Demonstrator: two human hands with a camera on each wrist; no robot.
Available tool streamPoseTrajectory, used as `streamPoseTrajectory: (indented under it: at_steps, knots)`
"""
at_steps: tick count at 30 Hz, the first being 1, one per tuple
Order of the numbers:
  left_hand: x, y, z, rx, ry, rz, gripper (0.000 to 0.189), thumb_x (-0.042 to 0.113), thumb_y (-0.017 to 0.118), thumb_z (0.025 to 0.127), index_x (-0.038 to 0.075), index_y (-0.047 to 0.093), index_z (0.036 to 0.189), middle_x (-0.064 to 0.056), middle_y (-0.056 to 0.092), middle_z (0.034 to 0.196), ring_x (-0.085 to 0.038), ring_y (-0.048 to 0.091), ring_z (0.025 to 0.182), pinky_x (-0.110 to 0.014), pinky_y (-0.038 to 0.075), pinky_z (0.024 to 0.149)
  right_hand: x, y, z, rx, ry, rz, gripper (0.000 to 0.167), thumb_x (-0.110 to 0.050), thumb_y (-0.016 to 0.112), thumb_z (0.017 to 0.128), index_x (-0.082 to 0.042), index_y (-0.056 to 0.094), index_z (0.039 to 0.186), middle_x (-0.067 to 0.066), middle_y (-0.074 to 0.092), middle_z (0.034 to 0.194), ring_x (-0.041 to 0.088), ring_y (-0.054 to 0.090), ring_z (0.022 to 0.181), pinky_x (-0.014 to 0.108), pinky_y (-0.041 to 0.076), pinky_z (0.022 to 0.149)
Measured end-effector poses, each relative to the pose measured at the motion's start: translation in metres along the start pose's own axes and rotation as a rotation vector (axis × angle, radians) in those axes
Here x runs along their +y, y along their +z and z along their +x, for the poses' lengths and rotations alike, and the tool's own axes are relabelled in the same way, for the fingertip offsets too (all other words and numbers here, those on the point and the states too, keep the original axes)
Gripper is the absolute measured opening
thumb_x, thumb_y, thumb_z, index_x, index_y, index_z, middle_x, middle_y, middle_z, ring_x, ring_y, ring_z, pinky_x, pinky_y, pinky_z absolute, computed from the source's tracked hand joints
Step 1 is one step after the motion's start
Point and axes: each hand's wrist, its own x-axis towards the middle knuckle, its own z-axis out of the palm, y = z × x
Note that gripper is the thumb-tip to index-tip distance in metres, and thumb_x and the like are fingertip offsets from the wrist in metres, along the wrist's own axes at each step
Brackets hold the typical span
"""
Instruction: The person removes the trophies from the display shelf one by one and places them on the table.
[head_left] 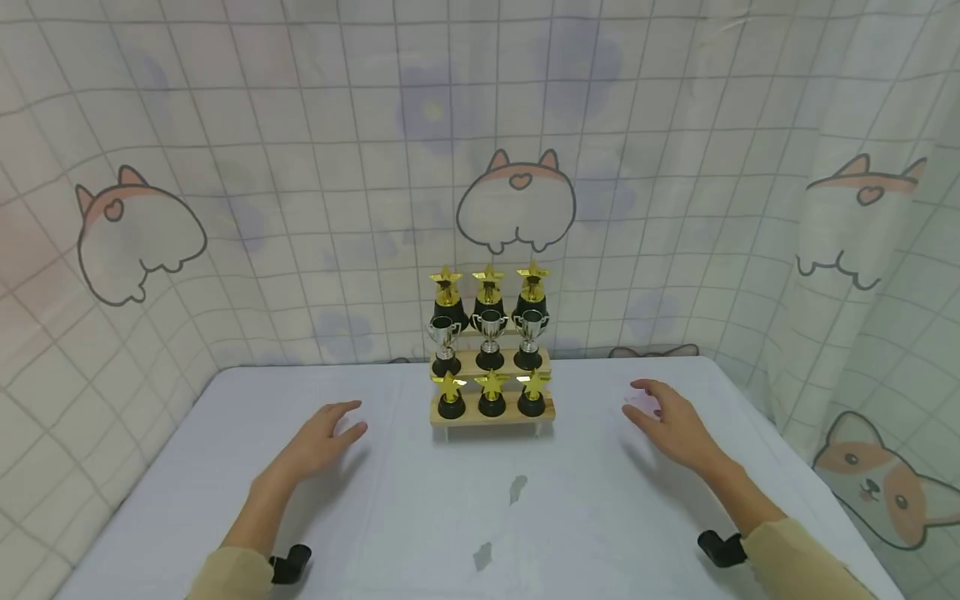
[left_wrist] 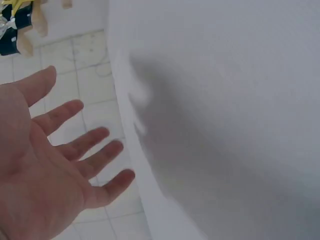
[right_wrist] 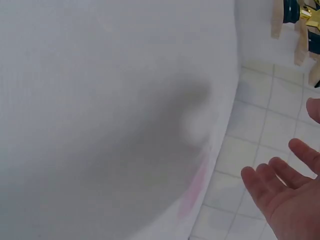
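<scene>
A three-tier wooden stand (head_left: 493, 418) holds rows of small trophies near the back middle of the table. Gold star trophies on black bases (head_left: 492, 395) fill the lowest tier. Silver two-handled cups (head_left: 491, 329) stand on the middle tier, and taller gold star trophies (head_left: 489, 292) on the top one. Left of the stand my left hand (head_left: 318, 442) hovers above the table, fingers spread, holding nothing. On the other side my right hand (head_left: 671, 423) is likewise raised with loosely bent fingers and nothing in it. Part of the stand's trophies shows at the corner of each wrist view.
A white cloth covers the table (head_left: 420, 517), with two grey leaf-shaped marks (head_left: 518, 489) near the front middle. A checked curtain (head_left: 337, 167) printed with dog figures hangs behind and at both sides. Black straps with small mounts (head_left: 291, 564) sit at both wrists.
</scene>
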Motion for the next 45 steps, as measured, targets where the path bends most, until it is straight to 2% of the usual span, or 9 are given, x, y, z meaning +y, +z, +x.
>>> streamPoseTrajectory:
  at_steps: [5, 9, 12, 15, 21, 28, 32, 39, 45]
  knots:
    - [0.007, 0.004, 0.003, -0.024, -0.026, -0.192, 0.059, 0.042, 0.055, 0.107, 0.003, 0.049, 0.149, -0.029, 0.043, 0.152, -0.051, 0.04, 0.138, -0.068, 0.036, 0.109, -0.018, 0.003, 0.002, -0.024, 0.033, 0.125, 0.043, -0.023, 0.067, 0.102, 0.004, 0.058, 0.134, 0.024, 0.059, 0.136, 0.041, 0.055, 0.125, 0.054, 0.054, 0.097]
    - [0.016, 0.009, 0.009, -0.025, -0.051, -0.295, 0.053, 0.037, 0.058, 0.106, 0.003, 0.052, 0.147, -0.025, 0.05, 0.147, -0.045, 0.046, 0.136, -0.064, 0.037, 0.11, -0.028, 0.007, 0.007, -0.026, 0.018, 0.175, 0.037, -0.019, 0.07, 0.1, 0.002, 0.062, 0.129, 0.019, 0.065, 0.127, 0.036, 0.062, 0.118, 0.049, 0.056, 0.095]
    - [0.026, 0.014, 0.014, -0.027, -0.089, -0.34, 0.05, 0.035, 0.058, 0.106, 0.004, 0.054, 0.146, -0.022, 0.054, 0.144, -0.043, 0.048, 0.135, -0.062, 0.039, 0.111, -0.031, 0.013, 0.013, -0.033, 0.013, 0.215, 0.033, -0.015, 0.072, 0.098, 0.002, 0.064, 0.125, 0.016, 0.067, 0.122, 0.033, 0.065, 0.113, 0.045, 0.058, 0.093]
    - [0.035, 0.02, 0.019, -0.03, -0.138, -0.393, 0.048, 0.032, 0.058, 0.106, 0.005, 0.054, 0.146, -0.02, 0.054, 0.144, -0.04, 0.05, 0.133, -0.056, 0.045, 0.108, -0.036, 0.02, 0.017, -0.049, 0.027, 0.259, 0.031, -0.013, 0.073, 0.097, 0.002, 0.064, 0.124, 0.014, 0.068, 0.119, 0.031, 0.066, 0.111, 0.043, 0.058, 0.093]
    - [0.052, 0.034, 0.03, -0.002, -0.219, -0.523, 0.044, 0.025, 0.058, 0.106, 0.003, 0.055, 0.144, -0.018, 0.056, 0.141, -0.034, 0.058, 0.124, -0.044, 0.058, 0.095, -0.049, 0.033, 0.023, -0.095, 0.082, 0.303, 0.03, -0.012, 0.072, 0.098, 0.0, 0.064, 0.124, 0.017, 0.067, 0.122, 0.029, 0.065, 0.113, 0.047, 0.056, 0.096]
    - [0.069, 0.049, 0.042, -0.009, -0.229, -0.638, 0.045, 0.018, 0.06, 0.105, -0.001, 0.052, 0.144, -0.021, 0.056, 0.134, -0.034, 0.06, 0.118, -0.041, 0.06, 0.091, -0.06, 0.047, 0.03, -0.082, 0.088, 0.309, 0.027, -0.008, 0.073, 0.096, -0.001, 0.065, 0.121, 0.015, 0.069, 0.117, 0.029, 0.066, 0.11, 0.048, 0.057, 0.094]
    - [0.072, 0.054, 0.047, -0.002, -0.256, -0.709, 0.048, 0.013, 0.062, 0.103, -0.002, 0.05, 0.147, -0.022, 0.055, 0.133, -0.034, 0.06, 0.117, -0.039, 0.06, 0.09, -0.067, 0.06, 0.035, -0.055, 0.072, 0.323, 0.029, -0.007, 0.075, 0.094, 0.0, 0.066, 0.121, 0.016, 0.069, 0.117, 0.03, 0.066, 0.11, 0.046, 0.058, 0.093]
    - [0.072, 0.062, 0.052, -0.033, -0.243, -0.882, 0.054, 0.004, 0.064, 0.1, -0.006, 0.044, 0.149, -0.025, 0.053, 0.13, -0.034, 0.06, 0.114, -0.04, 0.059, 0.092, -0.077, 0.076, 0.041, 0.01, 0.09, 0.367, 0.036, -0.005, 0.08, 0.09, 0.001, 0.066, 0.123, 0.014, 0.069, 0.115, 0.032, 0.065, 0.111, 0.039, 0.059, 0.092]
    - [0.076, 0.068, 0.054, -0.024, -0.241, -0.911, 0.05, 0.0, 0.064, 0.099, -0.007, 0.047, 0.146, -0.024, 0.054, 0.126, -0.031, 0.062, 0.108, -0.039, 0.06, 0.092, -0.082, 0.086, 0.046, 0.008, 0.117, 0.368, 0.042, -0.005, 0.081, 0.088, 0.002, 0.064, 0.126, 0.015, 0.068, 0.117, 0.033, 0.065, 0.113, 0.036, 0.058, 0.094]
